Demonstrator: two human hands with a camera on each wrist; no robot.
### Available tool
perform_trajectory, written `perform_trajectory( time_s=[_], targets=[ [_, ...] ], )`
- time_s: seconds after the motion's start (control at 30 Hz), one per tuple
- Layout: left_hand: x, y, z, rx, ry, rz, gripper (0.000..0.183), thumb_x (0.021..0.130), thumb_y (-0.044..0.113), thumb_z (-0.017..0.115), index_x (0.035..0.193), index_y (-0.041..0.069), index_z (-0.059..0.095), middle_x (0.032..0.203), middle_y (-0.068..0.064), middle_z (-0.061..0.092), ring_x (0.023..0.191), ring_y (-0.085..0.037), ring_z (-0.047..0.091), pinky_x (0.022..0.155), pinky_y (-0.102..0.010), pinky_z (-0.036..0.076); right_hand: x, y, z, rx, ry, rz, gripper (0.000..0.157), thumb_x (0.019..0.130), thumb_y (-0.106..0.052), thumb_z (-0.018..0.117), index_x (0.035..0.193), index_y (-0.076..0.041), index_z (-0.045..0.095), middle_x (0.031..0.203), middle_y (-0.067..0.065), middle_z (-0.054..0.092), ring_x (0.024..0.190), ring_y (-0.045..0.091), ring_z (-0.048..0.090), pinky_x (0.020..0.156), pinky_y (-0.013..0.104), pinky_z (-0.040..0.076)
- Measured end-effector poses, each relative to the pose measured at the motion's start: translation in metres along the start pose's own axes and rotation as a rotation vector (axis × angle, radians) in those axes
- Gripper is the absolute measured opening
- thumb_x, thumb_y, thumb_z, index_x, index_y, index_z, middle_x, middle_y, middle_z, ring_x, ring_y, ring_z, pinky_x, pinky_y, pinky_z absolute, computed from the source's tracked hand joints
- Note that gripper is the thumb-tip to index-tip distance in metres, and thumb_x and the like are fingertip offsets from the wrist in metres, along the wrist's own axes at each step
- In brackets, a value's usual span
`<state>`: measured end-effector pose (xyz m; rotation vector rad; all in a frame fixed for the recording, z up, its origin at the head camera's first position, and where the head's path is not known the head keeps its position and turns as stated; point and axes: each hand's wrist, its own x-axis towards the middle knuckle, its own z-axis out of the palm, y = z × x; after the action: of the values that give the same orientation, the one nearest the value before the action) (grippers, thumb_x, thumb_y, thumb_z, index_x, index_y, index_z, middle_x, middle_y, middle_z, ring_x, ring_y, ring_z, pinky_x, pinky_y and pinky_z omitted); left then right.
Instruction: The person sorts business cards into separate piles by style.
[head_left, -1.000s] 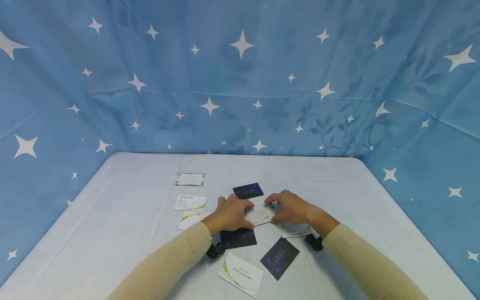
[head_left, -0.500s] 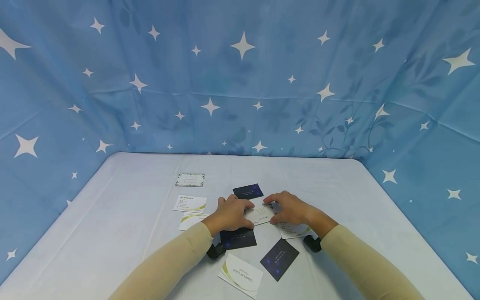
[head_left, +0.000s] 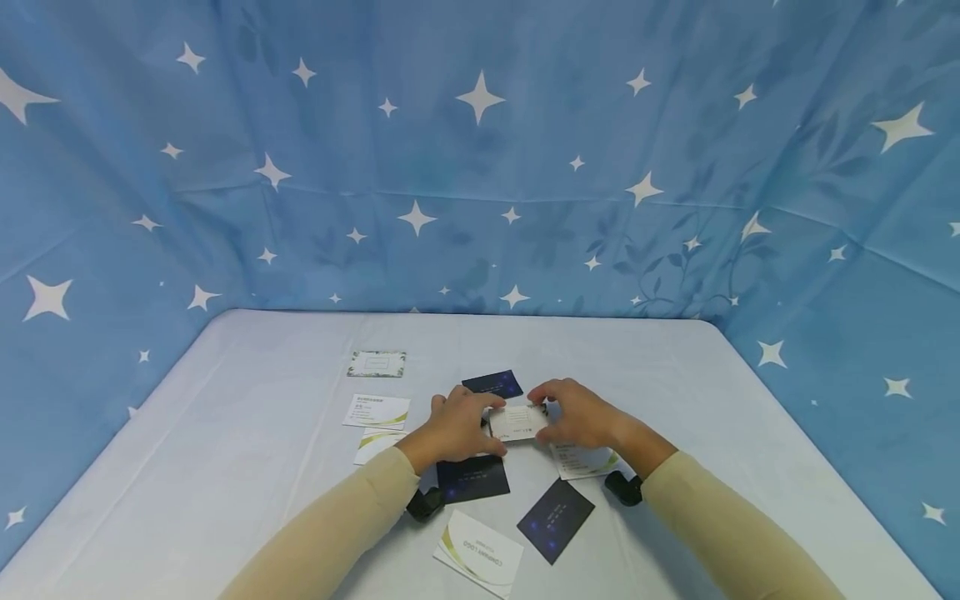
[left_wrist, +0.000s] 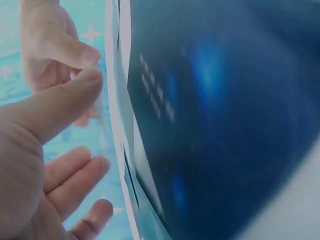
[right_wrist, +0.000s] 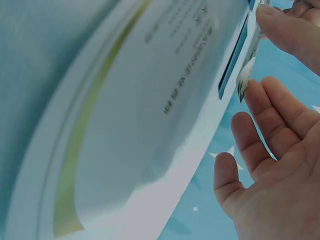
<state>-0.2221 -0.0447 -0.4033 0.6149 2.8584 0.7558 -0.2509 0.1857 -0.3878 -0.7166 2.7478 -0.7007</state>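
Observation:
Between the two hands is a white business card (head_left: 519, 422) with small print and leafy corners. My left hand (head_left: 457, 427) holds it at the left edge, thumb toward me. At the opposite edge, my right hand (head_left: 581, 417) grips it between thumb and fingers. The right wrist view shows a leaf-printed card corner (right_wrist: 245, 80) at the right fingertips. Under the left hand lies a dark blue card (head_left: 472, 479); a white card with a gold curve (head_left: 583, 460) lies under the right. Another dark card (head_left: 492, 384) is just behind the held one.
A leaf-bordered card (head_left: 377, 363) lies at the back left of the white table (head_left: 247, 433). Closer are two white-and-gold cards, one of them (head_left: 377, 410) partly over the other. Near the front are a company-logo card (head_left: 480, 553) and a dark card (head_left: 556, 520).
The held white card has turned from a slant to nearly level with the table's far edge. Both hands stay at its two sides; the head view has shifted slightly.

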Motion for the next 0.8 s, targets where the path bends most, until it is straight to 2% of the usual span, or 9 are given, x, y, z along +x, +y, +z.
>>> perform_trajectory(
  time_s=[0.27,0.5,0.6,0.8],
  targets=[
    [-0.004,-0.012,-0.014,-0.117,0.046,-0.014,0.06,0.083,0.036,0.084,0.136,0.02,0.063,0.127,-0.005,0.059,0.119,-0.027,0.046,0.091,-0.052,0.029,0.0,-0.007,0.0,0.07,0.07,-0.042,0.057,0.082,-0.025,0.083,0.132,-0.005,0.061,0.132,0.01,0.059,0.123,0.034,0.051,0.102,0.054,0.039],
    [-0.009,-0.029,-0.03,-0.224,0.064,-0.116,0.057,0.083,0.034,0.083,0.136,0.028,0.063,0.135,-0.011,0.051,0.119,-0.034,0.044,0.094,-0.054,0.036,0.009,-0.018,0.0,0.099,0.114,-0.069,0.063,0.084,-0.034,0.081,0.137,-0.006,0.06,0.136,0.011,0.058,0.124,0.034,0.051,0.1,0.056,0.04],
    [-0.012,-0.036,-0.037,-0.248,0.078,-0.129,0.056,0.083,0.032,0.083,0.135,0.028,0.063,0.137,-0.011,0.051,0.121,-0.033,0.045,0.095,-0.055,0.037,0.015,-0.024,0.003,0.092,0.128,-0.087,0.064,0.084,-0.037,0.082,0.136,-0.007,0.062,0.135,0.011,0.059,0.123,0.034,0.052,0.099,0.056,0.041],
    [-0.019,-0.057,-0.051,-0.289,0.093,-0.111,0.056,0.085,0.026,0.081,0.138,0.022,0.062,0.14,-0.011,0.051,0.129,-0.031,0.045,0.099,-0.054,0.039,0.03,-0.037,0.01,0.068,0.13,-0.153,0.061,0.085,-0.031,0.08,0.137,-0.005,0.061,0.134,0.011,0.06,0.124,0.033,0.052,0.102,0.055,0.04]
  ],
)
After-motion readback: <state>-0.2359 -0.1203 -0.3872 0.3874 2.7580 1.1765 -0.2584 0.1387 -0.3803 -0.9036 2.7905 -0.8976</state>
